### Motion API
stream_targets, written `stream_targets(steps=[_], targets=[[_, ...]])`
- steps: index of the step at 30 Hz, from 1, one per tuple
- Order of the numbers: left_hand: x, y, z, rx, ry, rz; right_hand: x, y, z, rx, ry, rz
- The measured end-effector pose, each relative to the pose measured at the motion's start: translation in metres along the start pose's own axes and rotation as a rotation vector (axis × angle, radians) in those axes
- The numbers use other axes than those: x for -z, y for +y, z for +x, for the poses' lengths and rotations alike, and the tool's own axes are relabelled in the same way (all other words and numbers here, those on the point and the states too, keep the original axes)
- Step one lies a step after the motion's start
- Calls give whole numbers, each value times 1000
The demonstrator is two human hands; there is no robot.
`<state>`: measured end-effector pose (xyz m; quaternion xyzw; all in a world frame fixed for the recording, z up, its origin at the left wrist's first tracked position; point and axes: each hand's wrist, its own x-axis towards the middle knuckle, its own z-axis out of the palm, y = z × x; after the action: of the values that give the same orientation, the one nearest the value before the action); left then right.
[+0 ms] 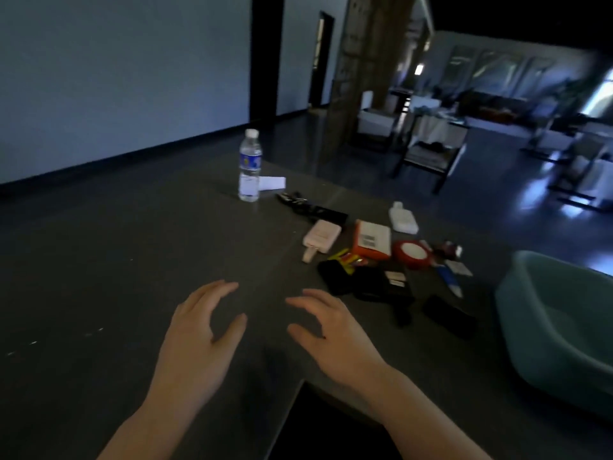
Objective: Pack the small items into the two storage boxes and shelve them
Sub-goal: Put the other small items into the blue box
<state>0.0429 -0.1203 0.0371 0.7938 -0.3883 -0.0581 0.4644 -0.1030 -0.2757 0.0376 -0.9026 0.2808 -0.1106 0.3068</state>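
Grey table [132, 260] carries scattered small items [371, 247]; a teal plastic basin [557, 327] sits right. Left hand [199, 336] and right hand [331, 333] hover loosely spread, holding nothing.

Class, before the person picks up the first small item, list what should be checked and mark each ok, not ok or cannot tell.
1. Left hand free, holds nothing: ok.
2. Right hand free, holds nothing: ok.
3. Small items in view, such as the orange box and pink device: ok.
4. Teal box open to receive items: ok.
5. Second storage box in view: not ok.
6. Shelf located: cannot tell.
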Motion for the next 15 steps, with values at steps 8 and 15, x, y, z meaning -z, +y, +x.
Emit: stream_targets(steps=[8,15], targets=[[-73,71,6,-59,-130,3,70,81,-51,-123,150,12],[-188,168,-14,-148,-221,-40,150,166,-122,-152,294,-145]])
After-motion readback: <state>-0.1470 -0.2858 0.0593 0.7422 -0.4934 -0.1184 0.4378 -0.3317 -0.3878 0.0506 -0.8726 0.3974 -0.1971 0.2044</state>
